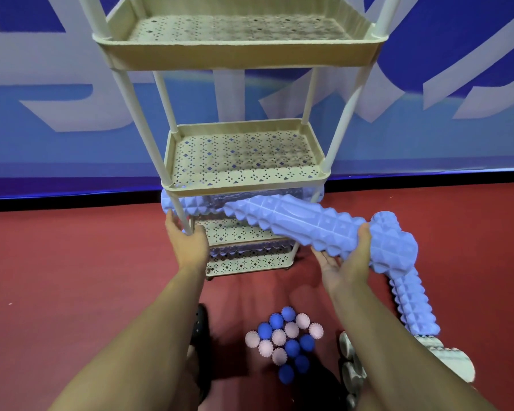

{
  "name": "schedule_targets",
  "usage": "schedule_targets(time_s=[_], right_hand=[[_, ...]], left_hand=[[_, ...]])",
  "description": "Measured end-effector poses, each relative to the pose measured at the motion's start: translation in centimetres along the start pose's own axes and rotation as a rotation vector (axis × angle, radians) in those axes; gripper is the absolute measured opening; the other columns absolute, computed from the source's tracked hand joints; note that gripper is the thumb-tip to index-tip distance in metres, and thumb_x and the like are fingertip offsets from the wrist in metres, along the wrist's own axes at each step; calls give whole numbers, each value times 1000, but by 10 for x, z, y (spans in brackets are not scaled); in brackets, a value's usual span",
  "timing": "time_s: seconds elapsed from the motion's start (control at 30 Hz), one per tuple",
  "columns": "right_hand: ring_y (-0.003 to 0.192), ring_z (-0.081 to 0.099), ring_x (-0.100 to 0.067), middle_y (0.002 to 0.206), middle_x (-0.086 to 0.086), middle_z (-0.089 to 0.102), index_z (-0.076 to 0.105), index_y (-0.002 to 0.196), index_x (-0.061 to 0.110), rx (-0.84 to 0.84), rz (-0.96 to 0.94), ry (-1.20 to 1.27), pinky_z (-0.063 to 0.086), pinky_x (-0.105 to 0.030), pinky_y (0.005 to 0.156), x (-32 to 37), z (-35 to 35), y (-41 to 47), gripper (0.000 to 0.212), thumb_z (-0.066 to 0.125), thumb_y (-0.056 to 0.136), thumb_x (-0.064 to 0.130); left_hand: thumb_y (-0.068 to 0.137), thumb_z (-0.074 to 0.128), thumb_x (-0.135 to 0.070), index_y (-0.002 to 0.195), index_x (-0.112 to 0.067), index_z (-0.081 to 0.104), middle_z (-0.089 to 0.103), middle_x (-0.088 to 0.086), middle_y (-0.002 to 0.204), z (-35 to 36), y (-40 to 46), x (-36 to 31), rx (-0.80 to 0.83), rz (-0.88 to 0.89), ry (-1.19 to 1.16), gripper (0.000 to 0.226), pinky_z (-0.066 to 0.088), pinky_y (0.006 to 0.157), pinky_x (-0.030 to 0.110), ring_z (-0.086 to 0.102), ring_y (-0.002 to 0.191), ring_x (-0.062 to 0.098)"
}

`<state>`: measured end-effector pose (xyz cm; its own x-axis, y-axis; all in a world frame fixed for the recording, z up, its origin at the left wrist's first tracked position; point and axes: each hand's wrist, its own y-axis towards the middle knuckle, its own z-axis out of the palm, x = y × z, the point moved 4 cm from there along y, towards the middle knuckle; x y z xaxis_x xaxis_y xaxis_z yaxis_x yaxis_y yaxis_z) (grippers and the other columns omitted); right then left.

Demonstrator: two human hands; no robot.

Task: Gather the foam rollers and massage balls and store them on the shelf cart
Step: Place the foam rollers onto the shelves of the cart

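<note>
A beige shelf cart (pixel 244 185) with perforated trays stands on the red floor. My left hand (pixel 186 241) grips its front left post low down. My right hand (pixel 349 262) holds a lavender spiky foam roller (pixel 309 222) near its near end, its far end pointing into the lower tier. Another lavender roller (pixel 190 204) lies across that tier, sticking out at the left. A third roller (pixel 413 307) lies on the floor at the right. Several blue and pink massage balls (pixel 285 341) sit clustered on the floor between my arms.
A blue and white wall banner (pixel 72 99) rises right behind the cart. Grey textured rollers (pixel 445 360) lie on the floor at the lower right. A dark shoe (pixel 199 327) is near my left forearm. Open red floor spreads to the left.
</note>
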<state>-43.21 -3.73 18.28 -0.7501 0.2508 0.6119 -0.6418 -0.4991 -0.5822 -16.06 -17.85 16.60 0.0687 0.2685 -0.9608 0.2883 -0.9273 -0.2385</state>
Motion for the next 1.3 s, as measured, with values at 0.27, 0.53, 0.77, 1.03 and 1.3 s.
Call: schedule_targets(time_s=[0.27, 0.53, 0.77, 1.03, 1.3], right_hand=[[101, 75, -26, 117, -6, 76, 68, 127, 14, 48, 82, -41, 58, -52, 93, -29, 19, 1, 62, 77, 82, 55], [103, 74, -28, 116, -7, 76, 67, 128, 15, 83, 127, -62, 60, -49, 89, -53, 40, 7, 65, 78, 79, 57], [117, 64, -32, 128, -11, 65, 62, 128, 17, 66, 304, -280, 47, -52, 106, -44, 35, 35, 75, 73, 75, 69], [106, 69, -25, 119, -10, 69, 65, 117, 17, 74, 319, -310, 52, -43, 104, -21, 34, 40, 53, 75, 83, 56], [96, 74, -18, 119, -3, 69, 47, 142, 23, -60, 156, -530, 63, -36, 73, -1, 23, 42, 93, 87, 67, 59]], left_hand=[[93, 69, -9, 151, -27, 37, 45, -7, 149, -19, 2, -3, 185, 73, 110, 69, 44, 87, 7, 48, 128, 3], [88, 79, -22, 153, -30, 32, 30, -9, 154, -30, 16, 3, 295, 105, 115, 80, 43, 102, 28, 43, 136, 5], [101, 47, -23, 154, -31, 36, 53, -12, 142, -40, 49, -18, 219, -92, -228, 55, 50, 96, 33, 58, 124, 8], [104, 42, -49, 119, -29, 70, 78, -16, 95, -14, 54, -39, 274, -153, -152, 38, 50, 100, 36, 68, 112, 17], [102, 42, -50, 106, -37, 71, 75, -15, 99, -9, 56, -41, 247, -174, -131, 33, 54, 96, 44, 69, 104, 21]])
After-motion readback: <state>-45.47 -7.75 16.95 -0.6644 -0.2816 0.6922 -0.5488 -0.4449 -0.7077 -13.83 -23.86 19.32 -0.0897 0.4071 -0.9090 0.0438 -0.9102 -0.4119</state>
